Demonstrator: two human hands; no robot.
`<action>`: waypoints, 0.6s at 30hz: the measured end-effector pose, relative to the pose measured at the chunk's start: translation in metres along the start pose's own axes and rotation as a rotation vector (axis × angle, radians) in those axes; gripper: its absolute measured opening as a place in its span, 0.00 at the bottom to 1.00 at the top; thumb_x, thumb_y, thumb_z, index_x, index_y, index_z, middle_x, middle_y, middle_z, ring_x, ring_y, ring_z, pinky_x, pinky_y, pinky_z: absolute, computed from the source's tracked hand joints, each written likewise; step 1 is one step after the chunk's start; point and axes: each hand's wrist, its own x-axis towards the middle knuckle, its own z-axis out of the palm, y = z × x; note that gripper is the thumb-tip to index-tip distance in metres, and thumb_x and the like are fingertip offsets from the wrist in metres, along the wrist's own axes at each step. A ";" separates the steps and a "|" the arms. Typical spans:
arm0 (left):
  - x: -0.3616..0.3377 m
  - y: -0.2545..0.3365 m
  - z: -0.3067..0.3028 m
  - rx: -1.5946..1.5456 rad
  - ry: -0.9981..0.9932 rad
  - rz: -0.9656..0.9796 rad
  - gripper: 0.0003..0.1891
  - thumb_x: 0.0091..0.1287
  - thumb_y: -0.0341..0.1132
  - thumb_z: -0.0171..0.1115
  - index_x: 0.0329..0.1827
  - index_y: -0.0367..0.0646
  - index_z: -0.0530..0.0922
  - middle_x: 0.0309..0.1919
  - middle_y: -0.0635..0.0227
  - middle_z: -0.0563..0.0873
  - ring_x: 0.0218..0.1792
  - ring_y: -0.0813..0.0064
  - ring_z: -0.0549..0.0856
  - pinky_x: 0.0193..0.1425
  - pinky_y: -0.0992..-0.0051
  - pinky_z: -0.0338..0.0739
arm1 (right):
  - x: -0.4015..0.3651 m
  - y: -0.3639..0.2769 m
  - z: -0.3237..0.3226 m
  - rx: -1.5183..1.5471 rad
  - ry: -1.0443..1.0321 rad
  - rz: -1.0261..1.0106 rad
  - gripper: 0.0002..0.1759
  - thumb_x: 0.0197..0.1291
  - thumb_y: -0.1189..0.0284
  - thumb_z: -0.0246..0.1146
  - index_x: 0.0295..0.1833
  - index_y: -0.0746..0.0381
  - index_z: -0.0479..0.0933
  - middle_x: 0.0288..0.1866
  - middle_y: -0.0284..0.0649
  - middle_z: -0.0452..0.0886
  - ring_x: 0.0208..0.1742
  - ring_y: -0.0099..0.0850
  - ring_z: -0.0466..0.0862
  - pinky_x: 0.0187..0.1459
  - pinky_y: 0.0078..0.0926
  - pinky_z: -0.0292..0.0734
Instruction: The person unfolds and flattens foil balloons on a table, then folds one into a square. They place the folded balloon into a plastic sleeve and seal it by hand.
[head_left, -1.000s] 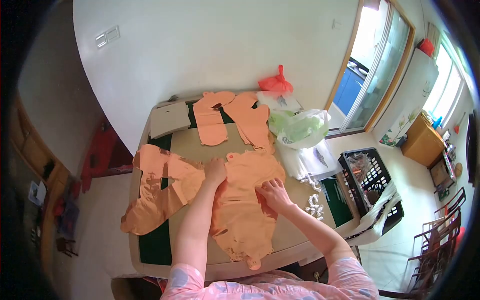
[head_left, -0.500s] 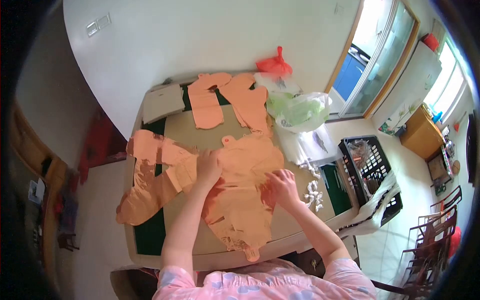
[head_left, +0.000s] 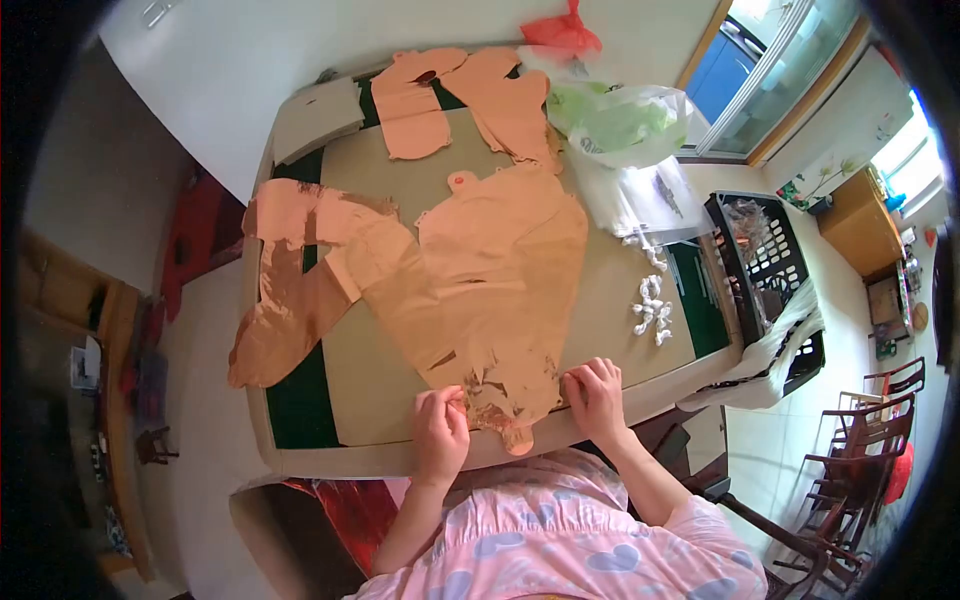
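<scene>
Foil (head_left: 505, 240) lies near white bundles (head_left: 652, 308), black basket (head_left: 733, 262) beyond.

The head view looks from above and behind the left hand (head_left: 441, 437) and right hand (head_left: 597, 402), forward and steeply down, close enough to span the tabletop (head_left: 610, 345) beyond their grip, the heart-print shirt (head_left: 590, 530) nearer than it and the sliding glass door (head_left: 778, 85) far beyond, rightward.

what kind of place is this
Probably a room in a home, with craftwork going on: shiny foil sheets cover much of the table, wooden chairs stand nearby, and a doorway shows blue cabinets.
</scene>
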 end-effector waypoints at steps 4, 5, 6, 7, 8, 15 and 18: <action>-0.003 -0.002 0.007 0.021 -0.015 0.077 0.13 0.59 0.17 0.53 0.46 0.39 0.76 0.38 0.61 0.83 0.42 0.59 0.80 0.49 0.63 0.75 | -0.002 -0.002 0.004 0.007 0.014 -0.034 0.03 0.55 0.74 0.65 0.36 0.59 0.78 0.34 0.38 0.76 0.41 0.40 0.75 0.49 0.38 0.67; -0.003 -0.001 0.007 0.032 -0.014 0.093 0.14 0.59 0.17 0.53 0.46 0.39 0.76 0.37 0.62 0.83 0.42 0.59 0.80 0.48 0.63 0.75 | -0.002 -0.003 0.005 0.009 0.017 -0.047 0.03 0.55 0.74 0.65 0.35 0.59 0.78 0.34 0.38 0.76 0.41 0.40 0.75 0.49 0.38 0.67; -0.003 -0.001 0.007 0.043 -0.014 0.109 0.14 0.58 0.17 0.53 0.46 0.39 0.76 0.37 0.62 0.83 0.42 0.59 0.80 0.48 0.63 0.75 | -0.003 -0.003 0.006 0.008 0.027 -0.054 0.03 0.54 0.74 0.66 0.35 0.59 0.78 0.34 0.37 0.76 0.40 0.39 0.76 0.48 0.37 0.67; -0.003 -0.001 0.008 0.042 -0.009 0.116 0.14 0.58 0.17 0.53 0.46 0.40 0.77 0.36 0.62 0.83 0.42 0.59 0.79 0.48 0.63 0.74 | -0.003 -0.004 0.007 0.007 0.038 -0.062 0.03 0.54 0.75 0.66 0.34 0.59 0.78 0.34 0.36 0.76 0.40 0.38 0.76 0.47 0.37 0.68; -0.002 -0.001 0.008 0.040 -0.004 0.123 0.14 0.58 0.17 0.53 0.46 0.40 0.77 0.36 0.62 0.83 0.42 0.59 0.79 0.48 0.63 0.74 | -0.002 -0.004 0.006 0.006 0.048 -0.070 0.03 0.53 0.75 0.66 0.33 0.59 0.78 0.33 0.35 0.76 0.40 0.37 0.76 0.47 0.36 0.68; -0.007 -0.009 0.013 -0.007 0.029 0.114 0.14 0.59 0.19 0.55 0.47 0.39 0.77 0.43 0.60 0.82 0.46 0.58 0.79 0.52 0.61 0.73 | -0.002 0.000 0.000 0.066 -0.001 -0.064 0.05 0.53 0.75 0.65 0.37 0.59 0.77 0.34 0.38 0.76 0.41 0.41 0.75 0.49 0.37 0.67; -0.001 -0.002 0.010 0.085 0.038 0.216 0.18 0.58 0.21 0.59 0.53 0.40 0.76 0.51 0.58 0.79 0.52 0.56 0.77 0.58 0.60 0.72 | 0.007 0.001 -0.002 0.063 0.026 -0.029 0.07 0.54 0.75 0.63 0.40 0.59 0.77 0.37 0.40 0.76 0.43 0.41 0.76 0.48 0.38 0.68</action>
